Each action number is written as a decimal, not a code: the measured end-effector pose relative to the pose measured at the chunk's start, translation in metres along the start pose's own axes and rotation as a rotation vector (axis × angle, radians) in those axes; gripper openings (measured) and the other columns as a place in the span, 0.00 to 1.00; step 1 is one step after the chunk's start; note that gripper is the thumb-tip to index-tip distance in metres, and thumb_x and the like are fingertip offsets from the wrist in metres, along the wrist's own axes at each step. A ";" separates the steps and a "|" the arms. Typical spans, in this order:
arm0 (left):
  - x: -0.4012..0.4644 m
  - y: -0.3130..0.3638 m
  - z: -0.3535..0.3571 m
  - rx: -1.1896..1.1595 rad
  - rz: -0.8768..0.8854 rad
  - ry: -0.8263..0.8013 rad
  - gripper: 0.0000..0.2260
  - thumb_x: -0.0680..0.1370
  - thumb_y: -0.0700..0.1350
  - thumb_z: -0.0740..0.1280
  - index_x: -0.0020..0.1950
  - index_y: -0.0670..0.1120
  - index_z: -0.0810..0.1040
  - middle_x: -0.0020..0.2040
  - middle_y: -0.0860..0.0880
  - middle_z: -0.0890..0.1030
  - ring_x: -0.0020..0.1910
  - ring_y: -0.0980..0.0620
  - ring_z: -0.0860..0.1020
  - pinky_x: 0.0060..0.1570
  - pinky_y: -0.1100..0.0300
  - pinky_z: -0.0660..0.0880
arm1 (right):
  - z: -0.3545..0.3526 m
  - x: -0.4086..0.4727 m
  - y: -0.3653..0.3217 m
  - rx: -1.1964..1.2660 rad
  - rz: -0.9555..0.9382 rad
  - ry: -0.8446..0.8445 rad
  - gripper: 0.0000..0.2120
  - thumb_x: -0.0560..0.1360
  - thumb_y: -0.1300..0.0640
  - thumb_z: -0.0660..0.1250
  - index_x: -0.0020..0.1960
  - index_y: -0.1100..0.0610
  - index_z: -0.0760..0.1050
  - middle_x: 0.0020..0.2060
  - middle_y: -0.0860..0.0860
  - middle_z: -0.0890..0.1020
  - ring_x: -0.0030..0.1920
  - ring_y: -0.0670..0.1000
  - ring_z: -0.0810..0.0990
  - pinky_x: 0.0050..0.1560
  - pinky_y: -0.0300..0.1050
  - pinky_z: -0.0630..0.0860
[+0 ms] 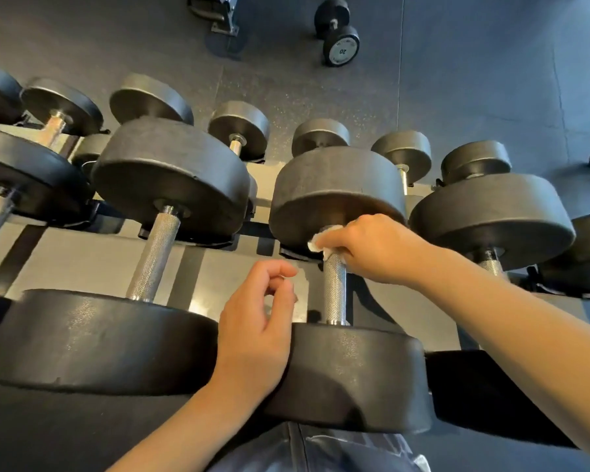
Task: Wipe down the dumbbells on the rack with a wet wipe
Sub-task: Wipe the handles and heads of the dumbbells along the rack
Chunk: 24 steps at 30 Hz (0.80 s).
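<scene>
A black dumbbell with a knurled steel handle lies on the rack's top tier, straight below me. My right hand grips the far end of that handle through a white wet wipe, just under the far head. My left hand rests on the near head, fingers loosely curled and holding nothing. A second big dumbbell sits to the left, and another to the right.
The grey rack carries smaller dumbbells on a lower tier beyond. A loose dumbbell marked 20 lies on the dark rubber floor. A machine foot stands at the top.
</scene>
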<state>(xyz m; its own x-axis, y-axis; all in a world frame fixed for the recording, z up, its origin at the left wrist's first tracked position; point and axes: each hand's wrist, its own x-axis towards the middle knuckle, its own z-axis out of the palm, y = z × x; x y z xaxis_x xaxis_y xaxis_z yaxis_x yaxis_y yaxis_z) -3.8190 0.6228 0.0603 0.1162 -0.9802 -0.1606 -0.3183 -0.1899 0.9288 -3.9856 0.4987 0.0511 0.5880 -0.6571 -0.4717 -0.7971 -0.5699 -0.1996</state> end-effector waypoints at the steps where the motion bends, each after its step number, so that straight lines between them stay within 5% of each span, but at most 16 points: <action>1: 0.002 -0.001 0.000 -0.057 -0.050 -0.011 0.07 0.81 0.43 0.61 0.50 0.56 0.73 0.41 0.56 0.78 0.42 0.57 0.77 0.43 0.73 0.71 | 0.002 -0.007 -0.001 0.081 -0.003 -0.038 0.18 0.81 0.56 0.57 0.68 0.41 0.69 0.54 0.49 0.81 0.50 0.48 0.79 0.54 0.42 0.75; 6: 0.019 -0.004 0.004 -0.270 -0.303 -0.060 0.09 0.80 0.38 0.62 0.51 0.52 0.75 0.36 0.56 0.80 0.40 0.60 0.77 0.42 0.73 0.71 | 0.014 -0.042 -0.014 0.491 -0.097 -0.288 0.17 0.80 0.57 0.59 0.63 0.40 0.76 0.57 0.34 0.78 0.46 0.31 0.74 0.53 0.25 0.66; 9: 0.022 -0.002 0.008 -0.312 -0.388 -0.089 0.10 0.79 0.37 0.62 0.50 0.53 0.76 0.36 0.55 0.80 0.40 0.60 0.78 0.41 0.75 0.70 | 0.014 -0.042 -0.011 0.555 -0.132 -0.329 0.15 0.80 0.56 0.61 0.62 0.41 0.77 0.58 0.35 0.78 0.52 0.33 0.73 0.53 0.25 0.66; 14: 0.023 -0.001 0.005 -0.312 -0.432 -0.106 0.09 0.80 0.38 0.62 0.51 0.53 0.75 0.38 0.52 0.80 0.41 0.59 0.78 0.42 0.77 0.70 | 0.015 -0.018 0.019 0.325 -0.018 0.105 0.18 0.78 0.59 0.65 0.66 0.48 0.75 0.55 0.48 0.82 0.52 0.41 0.77 0.54 0.23 0.62; 16: 0.023 -0.001 0.005 -0.328 -0.450 -0.100 0.10 0.81 0.38 0.61 0.50 0.53 0.75 0.38 0.52 0.80 0.42 0.58 0.78 0.42 0.77 0.70 | 0.021 -0.013 0.022 0.326 0.019 0.154 0.19 0.77 0.60 0.66 0.67 0.49 0.74 0.56 0.50 0.82 0.54 0.45 0.78 0.56 0.24 0.62; 24: 0.024 -0.002 0.005 -0.350 -0.467 -0.116 0.10 0.80 0.38 0.62 0.50 0.53 0.75 0.37 0.52 0.80 0.41 0.56 0.78 0.43 0.74 0.71 | 0.019 -0.050 0.006 0.739 -0.045 -0.466 0.22 0.80 0.63 0.57 0.64 0.40 0.74 0.66 0.41 0.73 0.65 0.38 0.69 0.70 0.44 0.65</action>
<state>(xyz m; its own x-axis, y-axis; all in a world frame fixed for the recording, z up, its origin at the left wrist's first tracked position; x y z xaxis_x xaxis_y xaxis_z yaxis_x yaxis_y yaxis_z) -3.8205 0.5994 0.0527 0.0589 -0.8007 -0.5962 0.0736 -0.5921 0.8025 -4.0227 0.5371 0.0575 0.6334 -0.2812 -0.7209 -0.7547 -0.0188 -0.6558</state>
